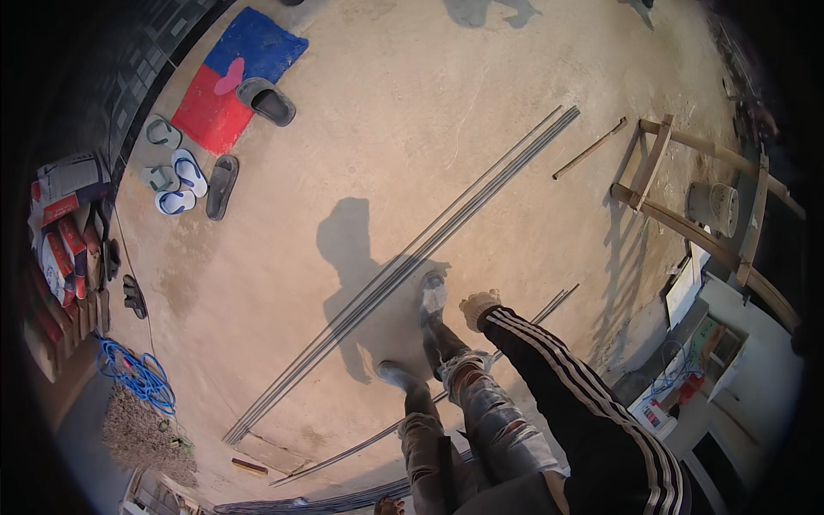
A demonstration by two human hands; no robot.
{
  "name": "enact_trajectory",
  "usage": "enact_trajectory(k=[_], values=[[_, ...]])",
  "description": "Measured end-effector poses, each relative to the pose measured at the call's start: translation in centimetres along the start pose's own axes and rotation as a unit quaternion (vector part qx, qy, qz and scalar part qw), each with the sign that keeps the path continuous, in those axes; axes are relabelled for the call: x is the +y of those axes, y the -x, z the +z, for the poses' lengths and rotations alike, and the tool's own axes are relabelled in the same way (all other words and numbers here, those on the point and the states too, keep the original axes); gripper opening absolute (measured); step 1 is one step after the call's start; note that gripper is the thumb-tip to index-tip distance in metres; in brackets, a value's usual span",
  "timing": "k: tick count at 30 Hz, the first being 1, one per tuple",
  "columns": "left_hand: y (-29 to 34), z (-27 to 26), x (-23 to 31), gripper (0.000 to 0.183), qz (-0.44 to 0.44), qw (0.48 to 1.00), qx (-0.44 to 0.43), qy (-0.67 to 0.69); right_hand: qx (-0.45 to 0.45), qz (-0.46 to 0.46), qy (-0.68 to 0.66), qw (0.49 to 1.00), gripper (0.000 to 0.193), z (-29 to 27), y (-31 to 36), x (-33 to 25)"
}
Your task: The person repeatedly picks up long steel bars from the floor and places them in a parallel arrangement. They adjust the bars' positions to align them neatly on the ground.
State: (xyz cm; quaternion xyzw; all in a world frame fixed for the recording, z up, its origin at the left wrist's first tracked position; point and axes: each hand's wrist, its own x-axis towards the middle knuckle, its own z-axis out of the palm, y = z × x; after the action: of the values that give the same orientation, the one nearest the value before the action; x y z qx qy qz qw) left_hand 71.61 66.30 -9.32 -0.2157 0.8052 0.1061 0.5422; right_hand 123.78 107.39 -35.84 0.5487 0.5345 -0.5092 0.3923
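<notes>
My right hand (479, 309), in a pale glove, hangs over the concrete floor at the end of a black sleeve with white stripes. Its fingers look curled in, and nothing shows in them. Just ahead and left of it, a bundle of long thin steel rods (403, 270) lies slantwise across the floor. A second, thinner set of rods (352, 448) passes beneath my legs and right forearm. My left hand does not show. A small reddish-brown shape (388, 506) at the lower edge is too cut off to make out. My feet stand on the near side of the bundle.
A wooden ladder-like frame (674, 221) and a bucket (714, 208) stand at the right. A short rod (590, 148) lies near them. Sandals (221, 187) surround a red and blue mat (215, 107) at far left. Stacked bags (64, 249) and coiled blue hose (137, 378) line the left.
</notes>
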Motion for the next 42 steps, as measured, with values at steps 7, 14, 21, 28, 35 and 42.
enact_trajectory(k=[7, 14, 21, 28, 35, 42], values=[[2.1, 2.9, 0.3, 0.024, 0.102, 0.993, -0.051, -0.034, 0.074, 0.037, -0.059, 0.995, 0.041, 8.0, 15.3, -2.8], [2.1, 0.4, 0.9, 0.038, 0.288, 0.950, -0.092, 0.075, 0.180, -0.025, -0.069, 0.981, 0.021, 18.6, 25.8, -0.3], [1.1, -3.9, -1.6, 0.031, 0.343, 0.931, -0.012, 0.127, 0.206, -0.098, -0.010, 0.974, 0.022, 22.8, 24.5, 5.9], [1.1, -1.4, -6.0, 0.013, 0.283, 0.929, 0.002, 0.239, 0.230, -0.134, -0.103, 0.958, 0.024, 15.1, 27.1, 2.1], [5.6, 4.4, -6.2, 0.012, 0.272, 0.926, -0.108, 0.240, 0.279, -0.115, -0.203, 0.932, 0.027, 11.4, 30.8, 0.4], [9.7, 9.0, -4.5, 0.026, 0.308, 0.931, -0.118, 0.156, 0.241, -0.132, -0.214, 0.937, 0.025, 10.5, 32.2, -0.9]])
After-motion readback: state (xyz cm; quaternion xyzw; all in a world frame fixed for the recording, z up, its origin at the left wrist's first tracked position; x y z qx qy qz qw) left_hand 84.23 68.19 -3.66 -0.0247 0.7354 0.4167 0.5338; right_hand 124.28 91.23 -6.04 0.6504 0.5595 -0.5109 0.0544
